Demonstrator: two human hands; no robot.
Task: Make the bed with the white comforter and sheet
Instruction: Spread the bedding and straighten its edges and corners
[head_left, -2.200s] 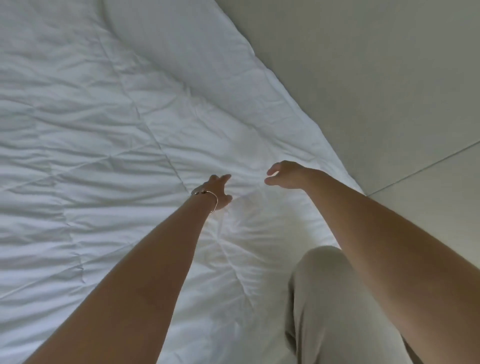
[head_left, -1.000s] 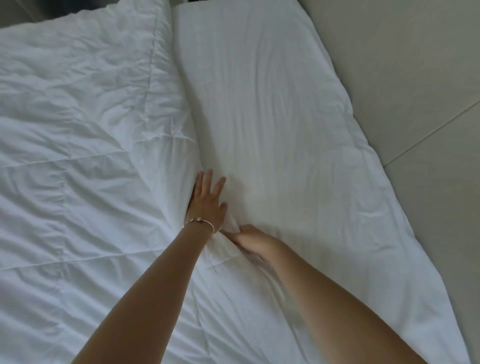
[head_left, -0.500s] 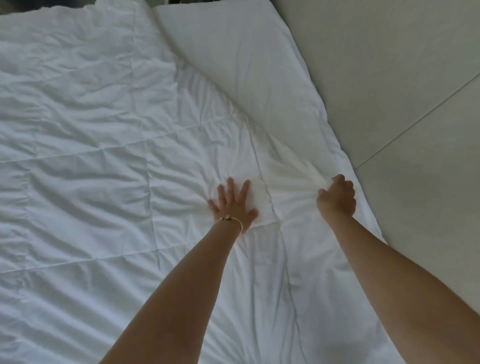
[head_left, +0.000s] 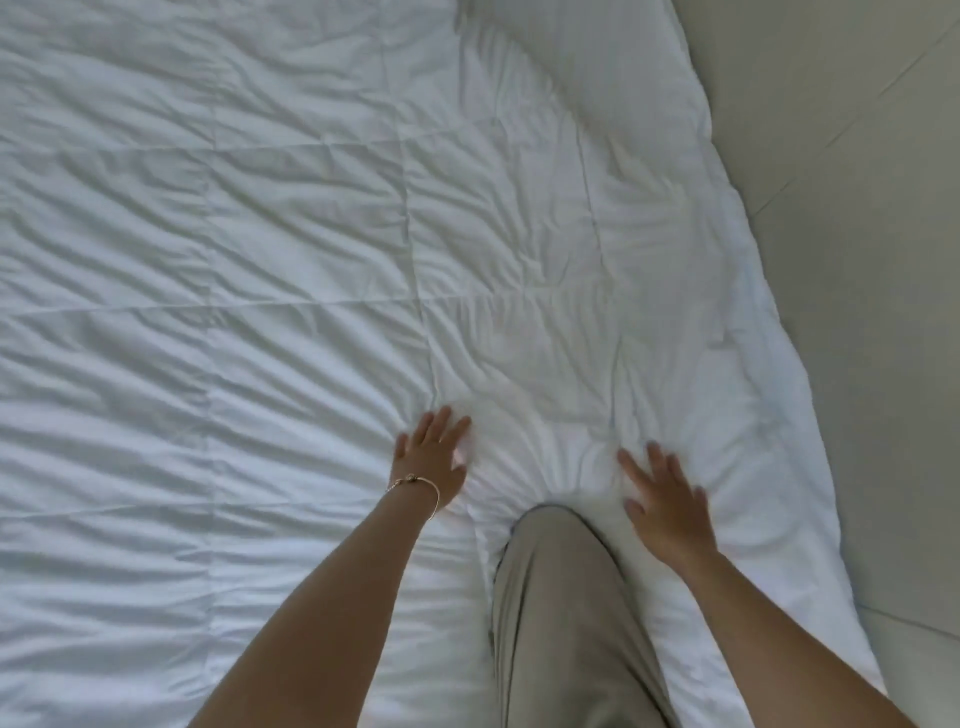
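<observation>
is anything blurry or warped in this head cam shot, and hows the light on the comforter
Head view: the right hand is smeared by motion blur, the left hand sharper; soft, even light on the white comforter, with gentle shadows in its wrinkles and no glare; the wide-angle lens bows the comforter's edge against the floor.

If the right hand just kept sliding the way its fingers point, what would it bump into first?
Nothing solid, it seems: the right hand points up and slightly left across the white comforter, so it would likely meet only its wrinkles as far as the picture shows.
</observation>
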